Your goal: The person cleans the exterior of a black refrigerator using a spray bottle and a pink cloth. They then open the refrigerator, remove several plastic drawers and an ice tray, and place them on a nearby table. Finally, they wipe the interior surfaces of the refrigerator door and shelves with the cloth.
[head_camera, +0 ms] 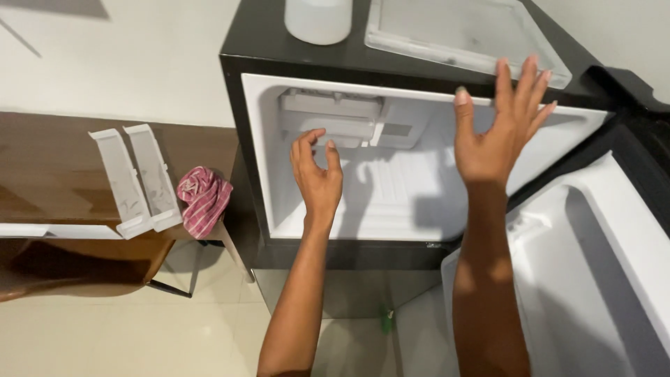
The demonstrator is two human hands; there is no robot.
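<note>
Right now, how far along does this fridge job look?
Already done: the fridge is emptied, its door open, two door shelves set on the side table beside a pink cloth, a tray on top. In hand: left hand reaches into the freezer box, right hand raised, both empty. Left: the removed parts remain outside.

The small fridge point(419, 160) stands open in front of you, its door point(593, 279) swung out to your right. On its top, a tub point(318, 19) sits to the left and a flat tray point(460, 31) lies to the right of it. Inside, the freezer box point(335, 115) hangs at the upper left of the cavity. Your left hand point(317, 174) is just below that box; your right hand point(499, 129) is up at the top front edge, just under the tray. To the left of the fridge, on the surface point(49, 174), two door shelves point(136, 181) lie side by side, with a cloth point(204, 199) just right of them.
</note>
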